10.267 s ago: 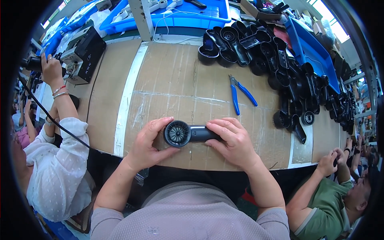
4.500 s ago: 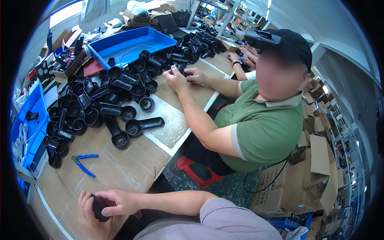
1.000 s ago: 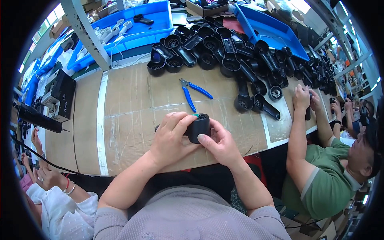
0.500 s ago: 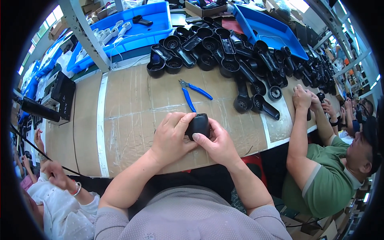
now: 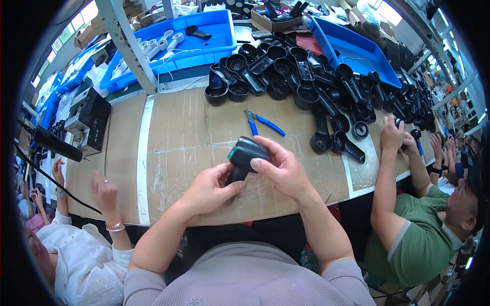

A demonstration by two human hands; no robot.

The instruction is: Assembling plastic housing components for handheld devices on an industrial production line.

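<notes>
A black hair dryer housing (image 5: 249,152) is held tilted in both hands above the cardboard-covered bench. My right hand (image 5: 287,172) grips its wide head, thumb on the near side and fingers over the top. Lower down, my left hand (image 5: 208,188) closes round the narrower handle part, which its fingers partly hide. A green piece (image 5: 231,153) shows at the head's left end; its kind is unclear. Just beyond the housing lie cutting pliers (image 5: 269,125) with blue handles, jaws pointing away from me, touched by neither hand.
Many black housings (image 5: 306,94) are heaped at the back and right. Blue trays (image 5: 178,64) (image 5: 357,61) stand behind, the left one with white parts. A black box-shaped device (image 5: 89,122) sits at left. Co-workers' hands (image 5: 104,194) (image 5: 393,137) are on either side.
The housing has turned from upright to tilted, bringing its green end into sight. My left hand has moved down to the handle; my right hand is higher on the head.
</notes>
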